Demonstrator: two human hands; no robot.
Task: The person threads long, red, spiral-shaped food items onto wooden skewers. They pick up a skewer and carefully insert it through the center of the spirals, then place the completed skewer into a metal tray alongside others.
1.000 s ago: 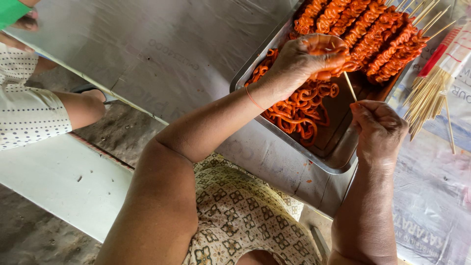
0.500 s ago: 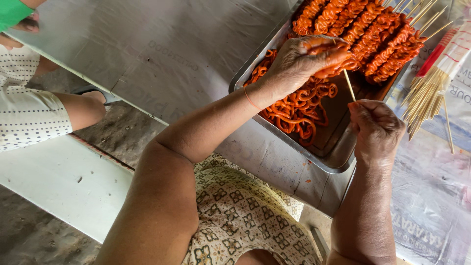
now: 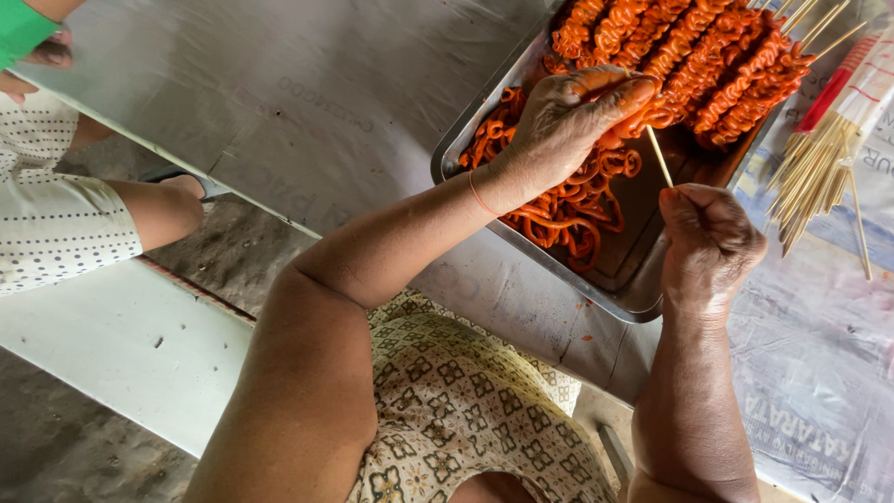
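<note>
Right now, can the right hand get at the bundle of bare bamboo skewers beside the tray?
Probably yes: the bundle of bare skewers lies uncovered just right of the metal tray, nothing between it and the right hand. But that hand's fingers already pinch a skewer.

Soft, even daylight lit the scene, bright on the table (image 3: 307, 102) and dimmer toward the lower left corner; shadows were faint, glare was slight on the metal tray (image 3: 521, 140) rim, and focus stayed sharp with mild edge stretching
</note>
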